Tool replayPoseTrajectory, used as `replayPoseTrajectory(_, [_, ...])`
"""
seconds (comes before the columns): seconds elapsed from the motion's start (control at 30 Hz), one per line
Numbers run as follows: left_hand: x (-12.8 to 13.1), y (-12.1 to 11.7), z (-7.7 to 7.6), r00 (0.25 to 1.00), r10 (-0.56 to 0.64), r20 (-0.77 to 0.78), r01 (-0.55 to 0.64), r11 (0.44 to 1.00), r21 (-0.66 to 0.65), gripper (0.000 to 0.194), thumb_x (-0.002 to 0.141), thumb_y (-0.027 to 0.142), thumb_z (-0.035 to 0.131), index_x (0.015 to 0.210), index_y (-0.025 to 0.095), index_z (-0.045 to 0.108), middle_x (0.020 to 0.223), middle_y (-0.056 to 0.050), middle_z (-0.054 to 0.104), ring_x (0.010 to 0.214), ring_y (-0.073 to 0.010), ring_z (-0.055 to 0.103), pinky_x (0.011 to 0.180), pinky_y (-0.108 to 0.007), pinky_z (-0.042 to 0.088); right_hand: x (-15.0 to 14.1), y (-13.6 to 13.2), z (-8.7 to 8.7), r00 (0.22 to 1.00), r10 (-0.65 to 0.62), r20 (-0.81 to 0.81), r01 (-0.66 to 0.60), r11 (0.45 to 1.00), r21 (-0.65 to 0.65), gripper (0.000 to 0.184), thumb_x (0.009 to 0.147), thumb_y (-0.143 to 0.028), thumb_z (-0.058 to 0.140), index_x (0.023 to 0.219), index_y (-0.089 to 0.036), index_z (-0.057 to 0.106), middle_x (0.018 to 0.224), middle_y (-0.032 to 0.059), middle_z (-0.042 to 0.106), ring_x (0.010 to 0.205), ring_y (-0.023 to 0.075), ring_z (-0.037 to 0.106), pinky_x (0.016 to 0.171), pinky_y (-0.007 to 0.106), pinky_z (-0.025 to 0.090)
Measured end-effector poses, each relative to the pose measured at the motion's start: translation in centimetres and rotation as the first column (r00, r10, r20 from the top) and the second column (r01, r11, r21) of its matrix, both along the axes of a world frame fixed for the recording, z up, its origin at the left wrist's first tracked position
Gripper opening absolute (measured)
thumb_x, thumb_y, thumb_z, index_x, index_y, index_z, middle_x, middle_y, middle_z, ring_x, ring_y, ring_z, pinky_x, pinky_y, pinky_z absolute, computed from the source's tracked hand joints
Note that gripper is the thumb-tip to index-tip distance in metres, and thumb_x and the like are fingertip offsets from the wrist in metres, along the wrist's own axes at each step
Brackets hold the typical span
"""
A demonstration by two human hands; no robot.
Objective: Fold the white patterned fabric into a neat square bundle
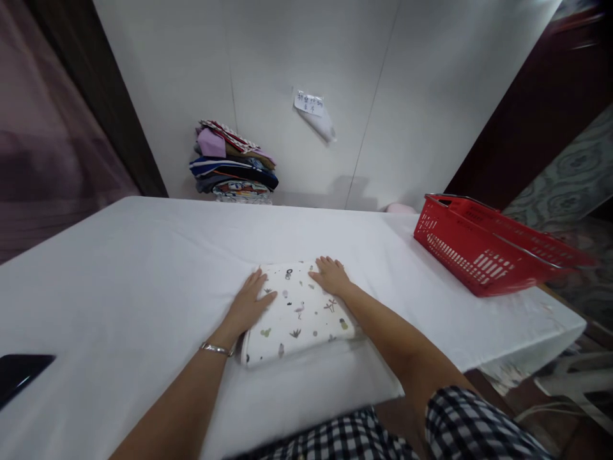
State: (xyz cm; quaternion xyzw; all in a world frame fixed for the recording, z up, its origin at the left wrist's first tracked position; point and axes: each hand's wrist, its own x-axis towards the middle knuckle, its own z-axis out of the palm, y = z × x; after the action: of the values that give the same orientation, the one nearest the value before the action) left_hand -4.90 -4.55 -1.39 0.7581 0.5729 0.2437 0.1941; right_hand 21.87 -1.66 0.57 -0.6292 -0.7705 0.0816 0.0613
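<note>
A folded white cloth (306, 319), printed with small flamingos, cacti and other plants, lies near the front edge of the white-covered table (143, 268). Along its left side rests my left hand (249, 301), fingers stretched out and flat on the fabric. My right hand (331, 276) lies on the far right corner, its fingers spread and pointing away from me. Neither hand grips anything. The cloth looks like a neat rectangle, its folded layers showing at the near edge. A silver bracelet (216, 349) circles my left wrist.
At the right end of the table stands a red plastic basket (479, 249). Against the back wall is a stack of folded clothes (234, 163). A black flat object (22, 374) lies at the left edge. A paper label (309, 103) hangs on the wall.
</note>
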Motion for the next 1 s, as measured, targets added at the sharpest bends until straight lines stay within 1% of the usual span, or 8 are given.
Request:
replayPoseTrajectory(0.13, [-0.1, -0.1, 0.1, 1.000, 0.004, 0.025, -0.005, 1.000, 0.011, 0.063, 0.081, 0.050, 0.045, 0.133, 0.015, 0.044, 0.148, -0.009, 0.028, 0.136, -0.0251, 0.024, 0.111, -0.041, 0.024, 0.8, 0.6, 0.2, 0.988, -0.016, -0.151, 0.016, 1.000, 0.002, 0.063, 0.091, -0.056, 0.026, 0.138, -0.016, 0.036, 0.147, 0.0103, 0.029, 0.137, 0.0245, 0.021, 0.109, 0.043, 0.015])
replayPoseTrajectory(0.27, [-0.2, -0.1, 0.0, 0.998, 0.010, 0.064, -0.011, 1.000, 0.011, 0.062, 0.080, 0.050, 0.048, 0.132, 0.016, 0.046, 0.147, -0.010, 0.029, 0.136, -0.0254, 0.025, 0.111, -0.041, 0.025, 3.6, 0.0, -0.3, 0.949, -0.147, -0.279, 0.169, 0.984, 0.056, 0.063, 0.092, -0.052, 0.026, 0.138, -0.011, 0.036, 0.147, 0.0126, 0.028, 0.138, 0.0229, 0.020, 0.111, 0.039, 0.017])
replayPoseTrajectory(0.37, [-0.1, 0.0, -0.2, 0.997, 0.012, 0.074, -0.012, 1.000, 0.000, 0.062, 0.080, 0.049, 0.048, 0.132, 0.016, 0.046, 0.148, -0.009, 0.028, 0.136, -0.0253, 0.023, 0.111, -0.041, 0.023, 5.3, -1.3, -1.3, 0.946, -0.130, -0.297, 0.145, 0.989, 0.029, 0.066, 0.089, -0.055, 0.034, 0.139, -0.012, 0.036, 0.148, 0.0129, 0.027, 0.137, 0.0223, 0.021, 0.111, 0.038, 0.018])
replayPoseTrajectory(0.5, [0.0, -0.1, -0.2, 0.997, 0.011, 0.081, -0.009, 1.000, -0.021, 0.063, 0.080, 0.050, 0.047, 0.133, 0.015, 0.045, 0.148, -0.009, 0.027, 0.137, -0.0244, 0.021, 0.112, -0.040, 0.021, 5.5, -2.3, -2.0, 0.940, -0.118, -0.321, 0.130, 0.991, 0.017, 0.066, 0.088, -0.053, 0.037, 0.138, -0.011, 0.036, 0.149, 0.0133, 0.024, 0.137, 0.0215, 0.021, 0.112, 0.038, 0.018])
replayPoseTrajectory(0.6, [0.0, -0.3, -0.2, 0.993, 0.022, 0.115, -0.020, 1.000, -0.020, 0.060, 0.081, 0.050, 0.045, 0.132, 0.016, 0.046, 0.148, -0.008, 0.028, 0.137, -0.0228, 0.022, 0.113, -0.039, 0.020, 5.2, -2.4, -1.7, 0.919, -0.143, -0.367, 0.151, 0.988, -0.005, 0.065, 0.087, -0.053, 0.040, 0.138, -0.012, 0.038, 0.148, 0.0124, 0.025, 0.137, 0.0209, 0.021, 0.112, 0.037, 0.017])
replayPoseTrajectory(0.7, [0.0, -0.5, -0.1, 0.987, 0.056, 0.151, -0.053, 0.998, -0.020, 0.059, 0.083, 0.048, 0.044, 0.132, 0.016, 0.045, 0.149, -0.008, 0.027, 0.137, -0.0217, 0.024, 0.113, -0.037, 0.020, 5.5, -3.0, -1.3, 0.869, -0.182, -0.460, 0.186, 0.982, -0.037, 0.065, 0.085, -0.054, 0.043, 0.136, -0.013, 0.041, 0.148, 0.0112, 0.025, 0.137, 0.0206, 0.022, 0.112, 0.036, 0.017])
replayPoseTrajectory(0.8, [0.0, -0.6, -0.2, 0.977, 0.107, 0.184, -0.106, 0.994, -0.020, 0.061, 0.083, 0.047, 0.043, 0.134, 0.014, 0.042, 0.148, -0.009, 0.028, 0.136, -0.0219, 0.025, 0.112, -0.037, 0.021, 6.2, -4.7, -1.4, 0.807, -0.218, -0.549, 0.231, 0.972, -0.046, 0.064, 0.083, -0.053, 0.047, 0.135, -0.016, 0.042, 0.148, 0.0095, 0.027, 0.136, 0.0216, 0.025, 0.112, 0.039, 0.019])
replayPoseTrajectory(1.0, [0.0, -0.6, 0.0, 0.965, 0.140, 0.221, -0.135, 0.990, -0.037, 0.061, 0.082, 0.047, 0.046, 0.134, 0.016, 0.041, 0.146, -0.009, 0.032, 0.135, -0.0227, 0.029, 0.112, -0.037, 0.021, 7.7, -10.3, -2.1, 0.668, -0.295, -0.684, 0.343, 0.937, -0.070, 0.062, 0.079, -0.049, 0.054, 0.133, -0.018, 0.046, 0.137, 0.0088, 0.046, 0.126, 0.0258, 0.043, 0.106, 0.046, 0.033])
